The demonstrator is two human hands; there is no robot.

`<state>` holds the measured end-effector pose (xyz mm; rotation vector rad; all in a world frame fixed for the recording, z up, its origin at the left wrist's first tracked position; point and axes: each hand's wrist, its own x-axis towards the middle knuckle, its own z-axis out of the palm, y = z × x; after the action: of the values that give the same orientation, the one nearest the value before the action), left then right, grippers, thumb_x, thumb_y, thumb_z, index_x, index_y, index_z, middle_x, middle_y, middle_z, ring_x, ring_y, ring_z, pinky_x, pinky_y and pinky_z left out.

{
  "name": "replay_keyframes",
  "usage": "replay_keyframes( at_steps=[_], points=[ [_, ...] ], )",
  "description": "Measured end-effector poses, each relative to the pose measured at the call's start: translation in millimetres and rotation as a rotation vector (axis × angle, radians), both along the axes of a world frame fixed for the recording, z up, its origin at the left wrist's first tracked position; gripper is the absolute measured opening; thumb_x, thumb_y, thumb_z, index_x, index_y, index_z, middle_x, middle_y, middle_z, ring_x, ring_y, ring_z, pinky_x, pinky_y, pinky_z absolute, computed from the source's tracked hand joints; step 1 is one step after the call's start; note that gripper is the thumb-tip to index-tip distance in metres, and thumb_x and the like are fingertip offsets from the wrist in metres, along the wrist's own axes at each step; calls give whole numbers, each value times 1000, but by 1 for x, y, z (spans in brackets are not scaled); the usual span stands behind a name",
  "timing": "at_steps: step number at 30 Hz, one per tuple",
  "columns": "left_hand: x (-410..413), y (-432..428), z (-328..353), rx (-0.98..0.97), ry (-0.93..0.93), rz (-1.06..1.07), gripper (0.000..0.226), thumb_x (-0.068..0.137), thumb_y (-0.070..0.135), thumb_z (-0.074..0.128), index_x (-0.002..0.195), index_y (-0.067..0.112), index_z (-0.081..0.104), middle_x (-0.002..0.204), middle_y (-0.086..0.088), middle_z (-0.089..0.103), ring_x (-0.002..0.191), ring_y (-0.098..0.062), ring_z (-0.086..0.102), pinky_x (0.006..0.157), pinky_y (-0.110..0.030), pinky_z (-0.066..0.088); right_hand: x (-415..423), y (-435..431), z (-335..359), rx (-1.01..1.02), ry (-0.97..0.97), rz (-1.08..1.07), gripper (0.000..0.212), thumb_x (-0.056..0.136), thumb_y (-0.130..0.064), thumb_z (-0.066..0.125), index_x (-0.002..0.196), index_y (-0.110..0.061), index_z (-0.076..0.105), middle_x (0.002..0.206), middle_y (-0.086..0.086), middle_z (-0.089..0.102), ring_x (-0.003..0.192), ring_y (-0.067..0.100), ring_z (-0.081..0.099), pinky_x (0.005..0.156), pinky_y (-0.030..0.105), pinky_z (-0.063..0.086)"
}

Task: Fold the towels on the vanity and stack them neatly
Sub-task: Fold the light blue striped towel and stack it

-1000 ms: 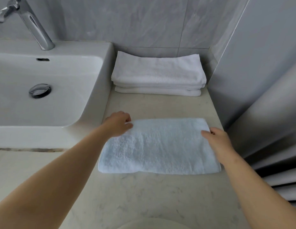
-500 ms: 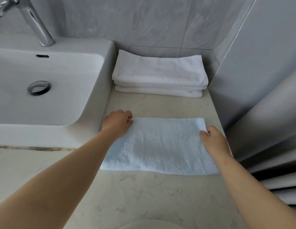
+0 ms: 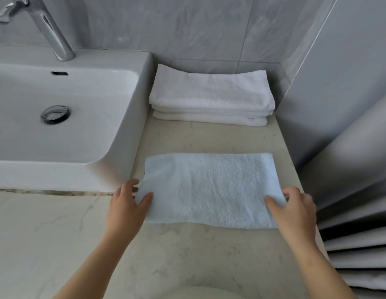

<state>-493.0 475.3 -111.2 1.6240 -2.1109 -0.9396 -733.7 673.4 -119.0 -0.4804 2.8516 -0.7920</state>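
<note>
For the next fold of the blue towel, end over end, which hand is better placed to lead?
Right, probably: the right hand pinches the pale blue towel at its near corner, thumb on top, fingers curled round the edge. The left hand holds its end more loosely, fingers spread.

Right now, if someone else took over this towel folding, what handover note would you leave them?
The left hand pinches the blue towel at its near-left end, thumb on top.
The right hand grips its near-right end, thumb on top, fingers curled round the edge.
The blue towel lies flat on the counter, right of the sink.
Done: a stack of folded white towels sits at the back, apart from the blue towel.
Left: finish folding the blue towel, then set it on the stack.
</note>
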Motion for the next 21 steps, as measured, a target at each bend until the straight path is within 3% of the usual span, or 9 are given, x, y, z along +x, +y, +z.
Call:
replay_keyframes(
  at_steps=[2, 5, 9, 14, 18, 21],
  points=[
    [3, 2, 2, 176, 129, 78, 41, 86, 28, 64, 124, 18, 50, 98, -1, 63, 85, -20, 58, 65, -31, 42, 3, 2, 1, -87, -92, 22, 25, 80, -26, 68, 80, -8, 52, 81, 9, 55, 75, 28, 51, 61, 31, 36],
    [4, -2, 5, 375, 277, 117, 31, 84, 23, 68, 111, 15, 56, 91, -1, 66, 81, -17, 60, 62, -27, 41, 5, 6, 4, -141, -248, 59, 24, 84, -24, 64, 72, -9, 50, 66, 5, 55, 61, 21, 50, 54, 31, 33],
    [8, -9, 12, 462, 142, -86, 25, 79, 21, 74, 101, 16, 65, 93, 0, 70, 87, -16, 64, 68, -23, 46, 4, 9, 8, -145, -265, 64, 23, 84, -22, 64, 71, -8, 52, 65, 5, 56, 61, 21, 50, 56, 32, 34],
    [5, -5, 11, 212, 124, -75, 17, 82, 30, 70, 92, 17, 65, 84, 2, 68, 82, -20, 63, 72, -33, 49, 6, 10, 7, -117, -247, 90, 22, 82, -23, 66, 74, -9, 53, 73, 7, 57, 65, 22, 53, 56, 31, 35],
    [3, 6, 11, 70, 299, 66, 19, 86, 18, 65, 101, 24, 55, 88, 7, 62, 80, -14, 59, 62, -24, 42, 9, 15, 7, -191, -238, 47, 27, 84, -18, 65, 70, -2, 50, 62, 7, 50, 56, 20, 43, 52, 30, 29],
    [10, 8, 4, -60, 78, 30, 15, 84, 25, 67, 92, 21, 55, 90, 1, 54, 76, -15, 52, 63, -27, 36, 11, 17, 6, -215, -260, 34, 25, 85, -20, 63, 74, 0, 52, 63, 11, 51, 57, 20, 43, 53, 30, 31]
  ],
)
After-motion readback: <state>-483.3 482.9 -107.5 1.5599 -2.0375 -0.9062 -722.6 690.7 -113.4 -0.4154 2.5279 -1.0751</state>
